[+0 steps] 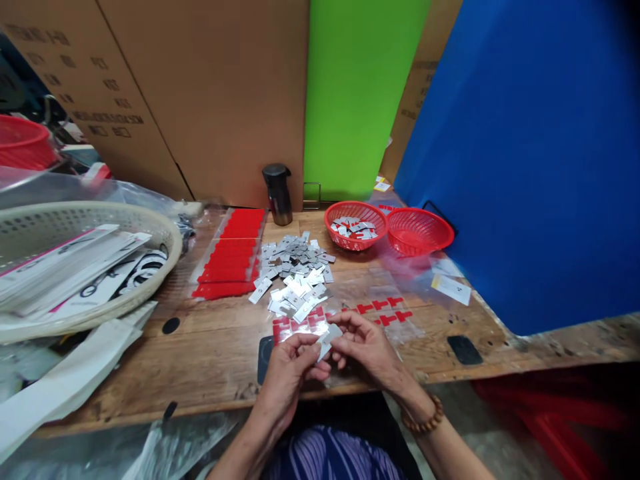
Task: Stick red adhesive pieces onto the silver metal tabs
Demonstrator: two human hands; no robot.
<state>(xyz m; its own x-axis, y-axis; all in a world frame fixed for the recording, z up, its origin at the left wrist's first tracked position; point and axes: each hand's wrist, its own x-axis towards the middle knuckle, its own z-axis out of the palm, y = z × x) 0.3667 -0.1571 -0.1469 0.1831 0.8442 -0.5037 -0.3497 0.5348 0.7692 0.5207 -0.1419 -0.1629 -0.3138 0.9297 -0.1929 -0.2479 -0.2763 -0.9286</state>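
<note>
My left hand and my right hand meet at the near edge of the wooden table. Both pinch a small silver metal plate between their fingertips. Just beyond the hands lie small red T-shaped pieces on clear film. Behind them a loose pile of silver metal plates spreads over the table middle. A stack of red strips in clear sleeves lies to the pile's left.
Two red baskets stand at the back right, one holding plates, one bare. A black cup stands by cardboard walls. A large cream basket with packaged items fills the left. A blue panel bounds the right.
</note>
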